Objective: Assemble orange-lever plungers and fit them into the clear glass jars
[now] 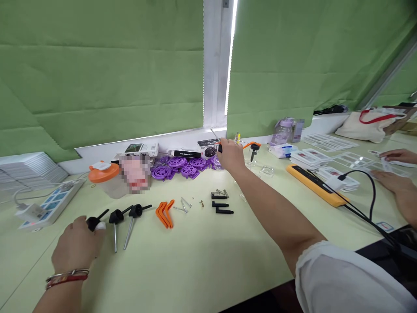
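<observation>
Left hand [76, 245], lower left of frame: grip closed on a black part [93, 223], which juts out at the hand's upper right. Two like parts [135, 211] with metal rods [128, 234] lie just to its right on the table [195, 261]. Right hand [232, 155], centre of frame: grip curled round a dark-handled tool [220, 148], metal shaft [215, 134] pointing up-left. Orange levers [160, 216] lie left of centre, apart from both hands.

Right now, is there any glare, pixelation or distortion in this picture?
In the head view, the gap between the green blinds is burnt out white; a bright glint sits on the clear sheets at right; blocky pixelation covers the pink packet; the white sleeve seems wide-angle stretched.
</observation>
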A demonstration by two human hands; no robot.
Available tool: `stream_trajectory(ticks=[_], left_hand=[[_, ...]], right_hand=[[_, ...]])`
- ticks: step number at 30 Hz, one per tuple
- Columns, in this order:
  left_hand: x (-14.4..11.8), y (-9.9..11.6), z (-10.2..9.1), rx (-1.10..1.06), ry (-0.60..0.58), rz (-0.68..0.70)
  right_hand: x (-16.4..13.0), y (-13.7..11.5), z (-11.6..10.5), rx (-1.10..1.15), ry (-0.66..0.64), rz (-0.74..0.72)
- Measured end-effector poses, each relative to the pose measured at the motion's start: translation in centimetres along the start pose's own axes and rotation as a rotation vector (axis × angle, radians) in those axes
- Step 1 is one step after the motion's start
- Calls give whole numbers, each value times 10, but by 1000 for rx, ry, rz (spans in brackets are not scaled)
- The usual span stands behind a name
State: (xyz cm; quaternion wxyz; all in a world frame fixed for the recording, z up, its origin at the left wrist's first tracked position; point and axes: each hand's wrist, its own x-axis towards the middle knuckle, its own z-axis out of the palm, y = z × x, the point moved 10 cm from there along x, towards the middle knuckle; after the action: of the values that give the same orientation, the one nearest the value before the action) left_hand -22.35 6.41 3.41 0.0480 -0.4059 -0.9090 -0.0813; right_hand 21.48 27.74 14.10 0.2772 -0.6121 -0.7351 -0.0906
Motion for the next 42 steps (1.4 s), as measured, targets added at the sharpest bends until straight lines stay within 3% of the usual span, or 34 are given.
stream_trajectory(ticks=[2, 4, 7, 10, 14, 17, 21, 24, 26, 30, 33, 36, 38, 42], left_hand=[[-15, 37, -19, -153, 128, 171], [-41, 83, -32, -349, 153, 364], [-101, 163, -45, -650, 44, 765], [-144, 204, -51, -828, 0, 903], [-146, 205, -39, -1059, -127, 733], [-141, 200, -25, -1324, -400, 593], [-148, 205, -15, -1704, -772, 513], [-146, 202, -2, -1828, -796, 402], [-143, 198, 15, -1842, -794, 291], [-149, 200, 42, -1838, -955, 168], [-162, 208, 47, -1832, -1154, 195], [-174, 213, 46, -1789, -1289, 242], [-173, 211, 48, -1760, -1277, 235], [-157, 202, 52, -1716, -1133, 209]], right_hand=[[-16, -25, -27, 86, 55, -84], [-40, -52, -45, 209, 66, -163], [-84, -96, -52, 442, -24, -295], [-127, -125, -44, 648, -147, -366], [-159, -127, -21, 954, -359, -322], [-160, -100, 15, 1231, -556, -75], [-161, -56, 62, 1281, -637, 277], [-183, -69, 83, 1418, -894, 291], [-192, -79, 84, 1498, -967, 247], [-196, -73, 95, 1536, -937, 382], [-191, -62, 102, 1576, -863, 492], [-189, -58, 105, 1557, -822, 492], [-191, -58, 106, 1516, -821, 461], [-193, -52, 113, 1448, -819, 499]])
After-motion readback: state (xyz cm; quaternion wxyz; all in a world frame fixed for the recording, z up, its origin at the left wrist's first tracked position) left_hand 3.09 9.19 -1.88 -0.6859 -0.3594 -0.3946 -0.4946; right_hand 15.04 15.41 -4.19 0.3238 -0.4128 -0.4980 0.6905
